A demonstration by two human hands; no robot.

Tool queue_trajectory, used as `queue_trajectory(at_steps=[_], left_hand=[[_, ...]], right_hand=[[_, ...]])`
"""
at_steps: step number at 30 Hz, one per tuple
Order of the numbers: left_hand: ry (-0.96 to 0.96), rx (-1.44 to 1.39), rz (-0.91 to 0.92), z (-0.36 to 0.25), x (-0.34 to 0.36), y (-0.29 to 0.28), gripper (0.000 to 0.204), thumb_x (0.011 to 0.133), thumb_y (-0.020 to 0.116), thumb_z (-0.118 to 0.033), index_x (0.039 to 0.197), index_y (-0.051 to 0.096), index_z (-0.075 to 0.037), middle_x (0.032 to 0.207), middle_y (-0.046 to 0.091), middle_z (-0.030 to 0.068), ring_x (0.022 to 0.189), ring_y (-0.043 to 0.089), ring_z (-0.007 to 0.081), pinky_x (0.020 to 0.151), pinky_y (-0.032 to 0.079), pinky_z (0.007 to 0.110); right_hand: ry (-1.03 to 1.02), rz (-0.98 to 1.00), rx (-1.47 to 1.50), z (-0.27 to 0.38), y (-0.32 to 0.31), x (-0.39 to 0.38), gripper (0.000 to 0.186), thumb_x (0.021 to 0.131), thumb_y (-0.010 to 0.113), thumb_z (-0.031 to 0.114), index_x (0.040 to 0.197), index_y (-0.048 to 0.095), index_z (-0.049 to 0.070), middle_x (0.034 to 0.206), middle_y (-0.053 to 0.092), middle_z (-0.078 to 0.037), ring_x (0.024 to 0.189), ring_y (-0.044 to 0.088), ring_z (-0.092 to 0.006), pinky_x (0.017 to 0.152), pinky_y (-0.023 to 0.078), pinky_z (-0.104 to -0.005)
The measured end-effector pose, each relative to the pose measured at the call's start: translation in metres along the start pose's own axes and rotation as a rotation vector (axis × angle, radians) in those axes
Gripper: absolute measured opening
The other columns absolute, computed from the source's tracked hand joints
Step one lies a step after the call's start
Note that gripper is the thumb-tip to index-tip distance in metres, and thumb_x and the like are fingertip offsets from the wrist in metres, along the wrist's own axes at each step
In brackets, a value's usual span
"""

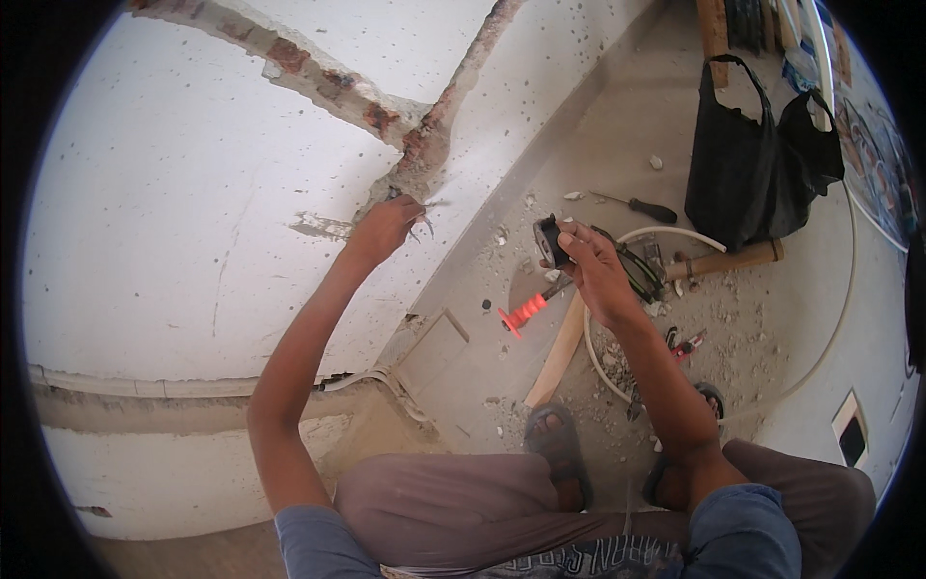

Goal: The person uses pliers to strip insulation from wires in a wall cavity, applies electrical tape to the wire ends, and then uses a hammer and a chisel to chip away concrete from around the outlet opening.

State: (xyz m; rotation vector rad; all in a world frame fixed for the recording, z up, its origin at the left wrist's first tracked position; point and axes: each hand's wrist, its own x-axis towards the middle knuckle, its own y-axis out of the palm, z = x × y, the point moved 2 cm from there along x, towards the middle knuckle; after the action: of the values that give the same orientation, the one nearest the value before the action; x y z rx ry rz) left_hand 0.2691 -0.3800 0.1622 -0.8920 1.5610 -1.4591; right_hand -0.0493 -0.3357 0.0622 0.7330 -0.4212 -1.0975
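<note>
My left hand is raised to the lower end of a chiselled channel in the white wall, its fingers closed on thin wires that stick out there; their exact grip is hard to make out. My right hand, out over the floor, grips a black roll of tape between thumb and fingers. Below and beside it lie an orange-gripped chisel, a screwdriver and green-and-black tools, partly hidden behind that hand.
A black bag stands at the right, near wooden pieces. A wooden plank, a wooden-handled tool, looped pale cable, red-handled tools and rubble lie near my sandalled feet. Pale conduit runs along the wall's lower part.
</note>
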Motion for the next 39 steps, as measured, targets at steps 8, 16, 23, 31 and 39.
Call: queue_trajectory(at_steps=[8, 16, 23, 31, 39], left_hand=[[-0.226, 0.044, -0.158, -0.015, 0.010, 0.018, 0.011, 0.089, 0.061, -0.011, 0.094, 0.063, -0.001, 0.089, 0.059, 0.0177, 0.082, 0.059, 0.0400, 0.070, 0.046, 0.048], [-0.170, -0.162, -0.354, -0.026, 0.000, 0.012, 0.009, 0.087, 0.062, -0.008, 0.093, 0.066, -0.002, 0.084, 0.060, 0.0172, 0.076, 0.059, 0.0388, 0.067, 0.047, 0.046], [-0.169, -0.158, -0.297, -0.021, 0.001, 0.009, 0.009, 0.086, 0.064, -0.009, 0.090, 0.065, -0.002, 0.081, 0.059, 0.0171, 0.075, 0.059, 0.0375, 0.067, 0.046, 0.045], [-0.144, -0.145, -0.244, -0.014, 0.009, 0.011, 0.010, 0.085, 0.061, -0.008, 0.082, 0.058, 0.001, 0.082, 0.059, 0.0180, 0.077, 0.059, 0.0382, 0.069, 0.047, 0.046], [-0.222, -0.118, -0.498, -0.036, -0.012, 0.008, 0.015, 0.083, 0.056, -0.001, 0.097, 0.061, 0.001, 0.089, 0.061, 0.0198, 0.080, 0.060, 0.0390, 0.071, 0.048, 0.047]], right_hand=[[0.026, 0.008, -0.174, -0.020, -0.012, 0.023, 0.034, 0.100, 0.053, 0.036, 0.104, 0.064, 0.003, 0.093, 0.061, -0.001, 0.083, 0.057, -0.0084, 0.079, 0.051, -0.0297], [0.121, -0.037, -0.277, -0.053, -0.023, 0.030, 0.042, 0.100, 0.050, 0.044, 0.099, 0.065, 0.004, 0.085, 0.058, 0.002, 0.077, 0.054, -0.0070, 0.074, 0.050, -0.0268], [0.111, -0.043, -0.329, -0.057, -0.017, 0.025, 0.043, 0.099, 0.052, 0.046, 0.092, 0.064, 0.005, 0.078, 0.056, 0.003, 0.073, 0.052, -0.0060, 0.071, 0.049, -0.0252], [0.094, -0.024, -0.380, -0.062, -0.028, 0.023, 0.043, 0.100, 0.050, 0.045, 0.098, 0.065, 0.004, 0.083, 0.057, 0.003, 0.075, 0.053, -0.0055, 0.072, 0.050, -0.0256], [0.032, -0.065, -0.405, -0.046, -0.018, 0.022, 0.047, 0.100, 0.047, 0.048, 0.100, 0.064, 0.003, 0.083, 0.056, 0.001, 0.074, 0.054, -0.0091, 0.072, 0.048, -0.0260]])
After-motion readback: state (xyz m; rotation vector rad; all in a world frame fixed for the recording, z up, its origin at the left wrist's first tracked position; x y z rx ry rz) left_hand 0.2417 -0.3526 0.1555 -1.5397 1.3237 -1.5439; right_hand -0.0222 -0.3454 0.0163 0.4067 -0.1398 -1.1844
